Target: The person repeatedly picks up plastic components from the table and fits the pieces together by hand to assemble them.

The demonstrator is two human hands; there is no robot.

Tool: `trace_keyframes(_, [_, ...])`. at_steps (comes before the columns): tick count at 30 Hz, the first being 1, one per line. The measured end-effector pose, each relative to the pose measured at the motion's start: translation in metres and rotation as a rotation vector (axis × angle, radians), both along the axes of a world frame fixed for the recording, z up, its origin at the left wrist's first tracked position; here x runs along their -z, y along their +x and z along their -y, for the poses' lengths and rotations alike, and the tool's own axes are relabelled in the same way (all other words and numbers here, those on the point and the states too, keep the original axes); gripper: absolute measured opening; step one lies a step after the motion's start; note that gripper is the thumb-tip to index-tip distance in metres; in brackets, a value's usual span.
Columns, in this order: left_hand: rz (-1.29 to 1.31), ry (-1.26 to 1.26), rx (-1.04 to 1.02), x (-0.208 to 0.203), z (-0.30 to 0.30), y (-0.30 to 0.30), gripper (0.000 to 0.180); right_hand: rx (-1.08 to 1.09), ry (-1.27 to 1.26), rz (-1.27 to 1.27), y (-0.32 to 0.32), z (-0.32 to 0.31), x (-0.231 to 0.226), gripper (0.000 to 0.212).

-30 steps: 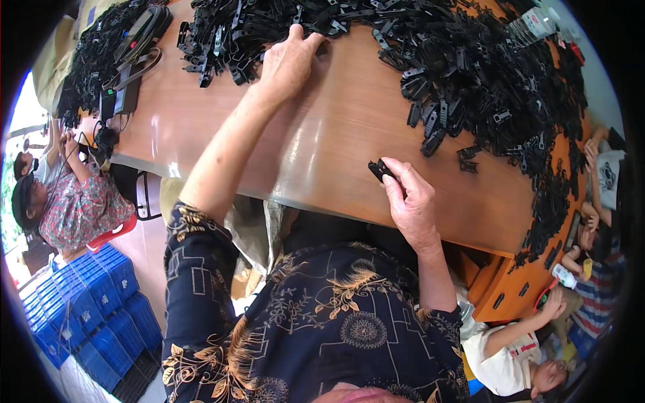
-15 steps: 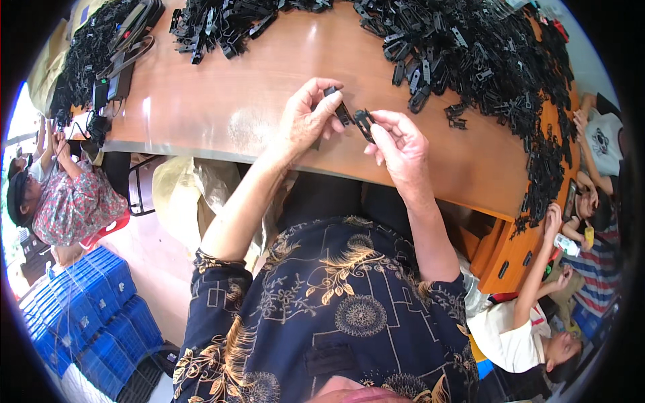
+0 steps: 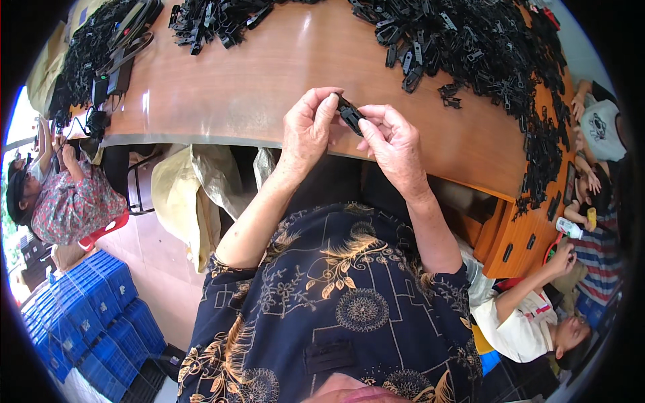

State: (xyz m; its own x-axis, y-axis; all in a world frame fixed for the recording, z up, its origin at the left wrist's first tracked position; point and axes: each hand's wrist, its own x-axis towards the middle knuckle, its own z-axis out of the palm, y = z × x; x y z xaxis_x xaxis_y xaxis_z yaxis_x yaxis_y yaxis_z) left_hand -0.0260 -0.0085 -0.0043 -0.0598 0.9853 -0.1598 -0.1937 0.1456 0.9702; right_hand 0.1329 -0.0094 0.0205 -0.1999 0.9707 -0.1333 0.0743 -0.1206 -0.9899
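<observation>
Above the near edge of the brown table (image 3: pixel 222 87), both my hands meet on a small, long black plastic part (image 3: pixel 351 115). My left hand (image 3: pixel 309 127) pinches its upper left end between thumb and fingers. At its lower right end, the thumb and fingers of my right hand (image 3: pixel 393 142) are closed on it. The two black pieces now lie together as one body; my fingers hide both ends, so how they join cannot be made out.
A big heap of black plastic parts (image 3: pixel 463 50) covers the table's far right, with a smaller heap (image 3: pixel 218 23) at the far middle. A dark bag (image 3: pixel 134 33) lies far left. Blue crates (image 3: pixel 87 302) stand lower left. Co-workers sit at both sides, one in a flowered shirt (image 3: pixel 77 208).
Two black pieces held apart, one in each hand, have come together between my hands. My right hand has moved slightly left. On the right, a co-worker's arm has drawn down from the table edge.
</observation>
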Motion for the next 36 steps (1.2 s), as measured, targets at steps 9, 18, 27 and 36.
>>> trace_keyframes(9, [-0.230, 0.127, -0.055, -0.002, 0.017, -0.002, 0.016, -0.012, 0.037, 0.064, -0.003, 0.002, 0.007, 0.012])
trace_keyframes(18, [-0.261, -0.174, 0.397, -0.008, 0.044, -0.036, 0.021, -0.251, 0.337, 0.307, -0.007, 0.018, -0.001, 0.012])
trace_keyframes(27, [0.218, -0.284, 0.203, 0.015, 0.085, -0.058, 0.022, -0.347, -0.059, -0.203, -0.031, 0.028, 0.022, 0.011])
trace_keyframes(36, [0.263, -0.264, 0.169, 0.016, 0.104, -0.073, 0.022, -0.347, -0.332, -0.217, -0.050, 0.040, 0.030, 0.014])
